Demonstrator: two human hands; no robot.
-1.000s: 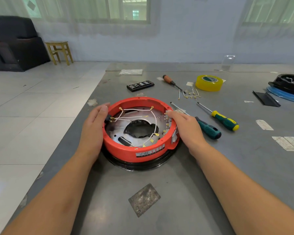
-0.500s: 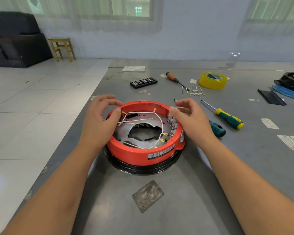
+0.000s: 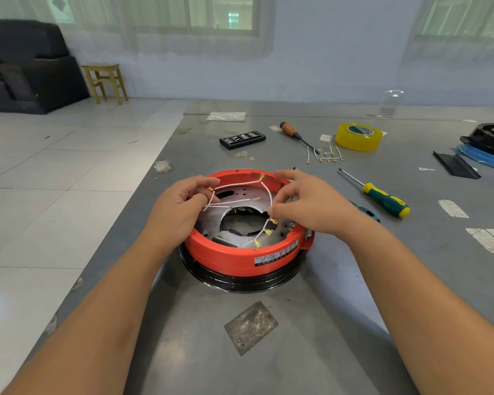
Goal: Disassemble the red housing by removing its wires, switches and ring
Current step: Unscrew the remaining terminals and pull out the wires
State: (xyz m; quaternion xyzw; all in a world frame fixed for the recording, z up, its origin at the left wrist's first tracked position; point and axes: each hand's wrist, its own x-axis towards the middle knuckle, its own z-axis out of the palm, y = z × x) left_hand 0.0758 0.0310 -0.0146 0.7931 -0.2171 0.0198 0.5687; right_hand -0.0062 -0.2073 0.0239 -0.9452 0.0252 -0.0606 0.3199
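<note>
At the centre of the frame the red housing sits on a black ring on the grey bench. The left hand curls its fingers round white wires at the left rim. The right hand pinches a wire at the right inner side.

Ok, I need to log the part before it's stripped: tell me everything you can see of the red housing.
The red housing is a round, open-topped ring of glossy plastic, sitting flat on a black ring on the grey table. A white label marks its near wall. Inside lie a metal plate with a central hole and white wires with brass terminals. The left hand and right hand pinch wires inside it.
</note>
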